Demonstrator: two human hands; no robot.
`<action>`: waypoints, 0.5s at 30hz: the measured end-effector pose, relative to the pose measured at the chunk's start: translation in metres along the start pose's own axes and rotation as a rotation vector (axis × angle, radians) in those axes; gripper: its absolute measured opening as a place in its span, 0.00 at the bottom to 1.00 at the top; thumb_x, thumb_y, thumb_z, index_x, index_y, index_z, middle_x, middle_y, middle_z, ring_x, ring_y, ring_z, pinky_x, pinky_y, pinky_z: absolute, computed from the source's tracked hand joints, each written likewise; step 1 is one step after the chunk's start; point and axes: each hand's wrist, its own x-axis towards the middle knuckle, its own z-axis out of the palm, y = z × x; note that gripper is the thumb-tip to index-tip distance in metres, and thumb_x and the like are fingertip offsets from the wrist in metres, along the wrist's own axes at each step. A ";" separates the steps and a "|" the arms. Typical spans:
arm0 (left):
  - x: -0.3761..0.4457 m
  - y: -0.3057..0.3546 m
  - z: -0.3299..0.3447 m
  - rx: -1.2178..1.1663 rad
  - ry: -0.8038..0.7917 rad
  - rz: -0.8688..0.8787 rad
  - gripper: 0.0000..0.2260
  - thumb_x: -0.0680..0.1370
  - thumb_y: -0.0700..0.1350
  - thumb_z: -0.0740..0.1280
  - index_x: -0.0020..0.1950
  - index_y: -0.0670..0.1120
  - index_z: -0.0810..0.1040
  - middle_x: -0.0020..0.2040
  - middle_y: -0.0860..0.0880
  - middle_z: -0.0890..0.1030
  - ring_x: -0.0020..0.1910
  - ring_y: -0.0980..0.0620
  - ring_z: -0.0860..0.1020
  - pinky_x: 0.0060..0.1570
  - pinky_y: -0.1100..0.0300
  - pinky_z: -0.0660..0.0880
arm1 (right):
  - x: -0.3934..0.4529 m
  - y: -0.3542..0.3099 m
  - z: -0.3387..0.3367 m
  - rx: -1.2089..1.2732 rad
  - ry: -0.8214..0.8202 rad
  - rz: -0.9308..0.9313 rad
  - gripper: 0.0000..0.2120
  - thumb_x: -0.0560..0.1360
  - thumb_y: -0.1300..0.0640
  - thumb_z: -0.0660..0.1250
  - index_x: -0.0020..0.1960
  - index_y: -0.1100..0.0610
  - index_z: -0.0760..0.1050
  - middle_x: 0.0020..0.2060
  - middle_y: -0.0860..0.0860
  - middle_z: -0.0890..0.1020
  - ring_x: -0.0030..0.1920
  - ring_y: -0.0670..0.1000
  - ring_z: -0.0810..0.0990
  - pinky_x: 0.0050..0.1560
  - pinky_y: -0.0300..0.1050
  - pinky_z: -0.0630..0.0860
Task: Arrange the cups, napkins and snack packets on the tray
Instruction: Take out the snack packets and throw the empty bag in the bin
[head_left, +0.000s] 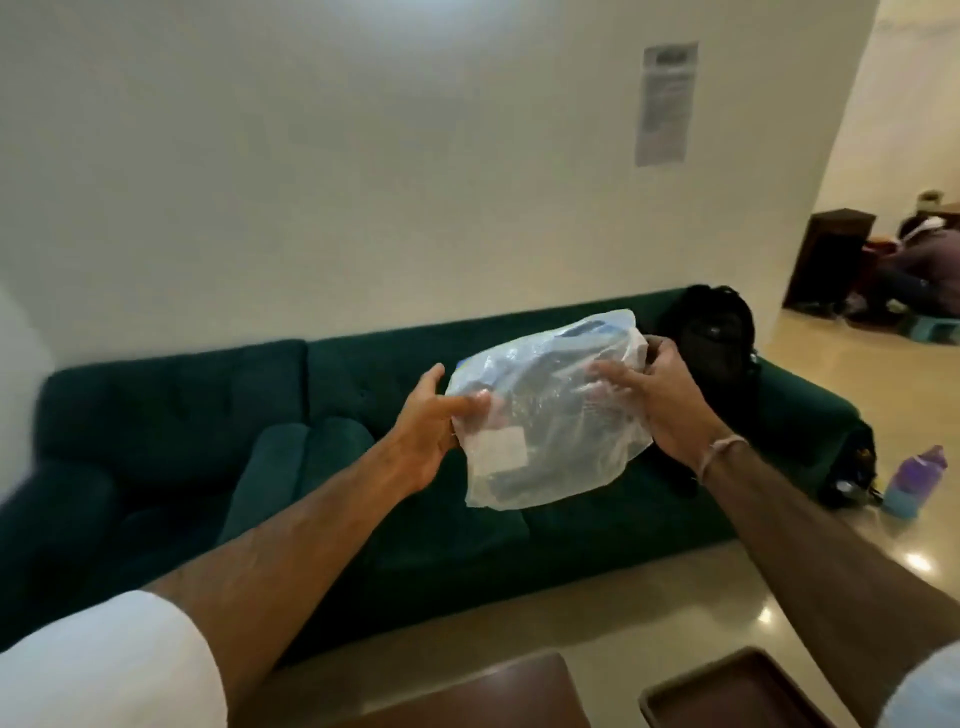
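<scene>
A translucent plastic bag (550, 410) with dark and white items inside hangs in the air above the green sofa (171, 415). My left hand (431, 426) pinches the bag's left edge between thumb and fingers. My right hand (654, 400) grips its right side near the top. What the bag holds is too blurred to name. A dark brown tray (727, 691) shows its corner at the bottom right edge of the view. No cups or napkins are visible.
A brown table top (493, 691) sits at the bottom centre beside the tray. A black backpack (711, 338) rests on the sofa's right end. A purple bottle (914, 480) stands on the floor at right. A person (919, 265) sits far right.
</scene>
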 end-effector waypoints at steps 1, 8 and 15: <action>-0.011 0.016 -0.017 0.033 0.090 0.048 0.44 0.68 0.37 0.76 0.79 0.52 0.58 0.67 0.40 0.75 0.56 0.41 0.82 0.49 0.46 0.82 | 0.000 -0.013 0.026 -0.029 -0.001 -0.038 0.35 0.69 0.54 0.78 0.69 0.48 0.63 0.53 0.57 0.84 0.49 0.55 0.87 0.47 0.54 0.84; -0.100 0.134 -0.152 0.108 0.334 0.293 0.19 0.71 0.33 0.73 0.58 0.51 0.84 0.51 0.39 0.85 0.43 0.44 0.85 0.44 0.52 0.83 | -0.009 -0.109 0.184 -0.232 -0.217 -0.281 0.14 0.78 0.59 0.68 0.63 0.50 0.78 0.42 0.52 0.85 0.43 0.54 0.83 0.44 0.41 0.83; -0.188 0.216 -0.272 1.180 0.710 0.197 0.37 0.64 0.65 0.77 0.70 0.57 0.69 0.70 0.48 0.65 0.68 0.45 0.66 0.67 0.45 0.65 | -0.035 -0.188 0.333 -0.491 -0.379 -0.403 0.07 0.72 0.63 0.74 0.46 0.52 0.83 0.44 0.52 0.84 0.46 0.54 0.84 0.52 0.50 0.83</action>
